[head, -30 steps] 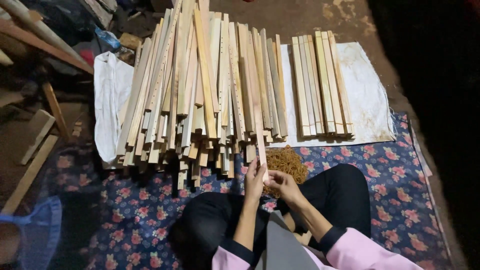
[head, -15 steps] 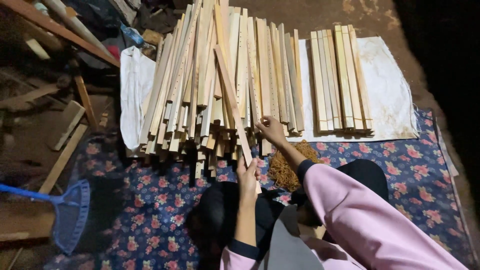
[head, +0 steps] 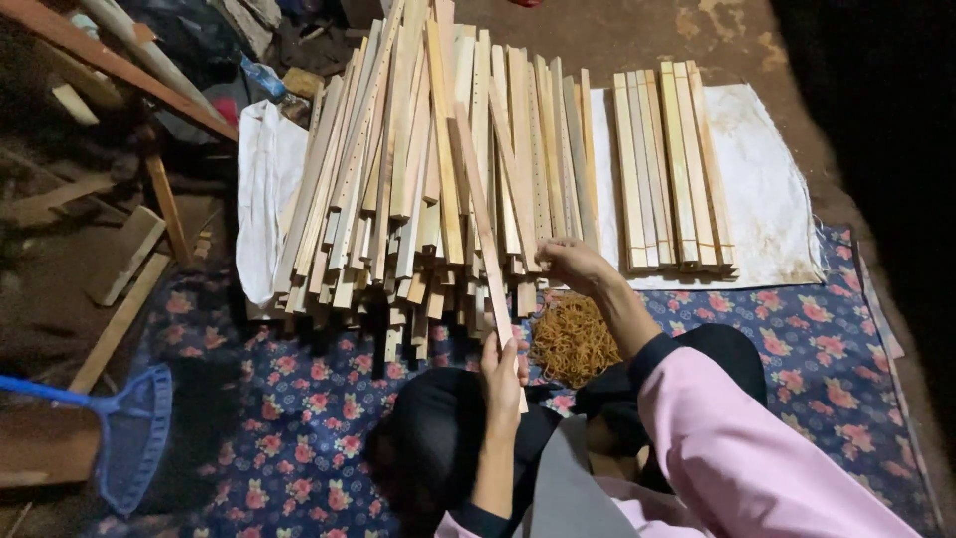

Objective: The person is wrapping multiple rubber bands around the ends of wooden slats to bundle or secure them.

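Over the lap, slat: a long pale wooden slat [head: 485, 234] rises at a slant from the knees up across the big heap, its near end low by the legs and its far end lying over the pile.
Left hand: the left hand [head: 501, 371] is clamped round the lower part of that slat, fingers wrapped on it.
Right hand: the right hand [head: 570, 265] reaches forward to the near edge of the heap, fingers curled on the ends of the sticks there; whether it pinches one of them I cannot tell.
Step in hand: by my reading, one slat is being drawn out of the heap while the other hand goes for the next or steadies the pile.
Next move calls for: a clean lift of the slat clear of its neighbours, so the loose ends do not slide down.
Heap: the pile of wooden slats [head: 398, 179] lies fanned, many ends overhanging the floral mat [head: 289, 418].
Sorted row: a neat row of slats [head: 669, 169] lies just right of the heap on a white cloth [head: 767, 189].
Rubber bands: a tangle of yellowish bands [head: 573, 339] sits between the knees and the heap.
Off to the left: a blue net tool [head: 129, 438] and rough wooden framing [head: 119, 70].
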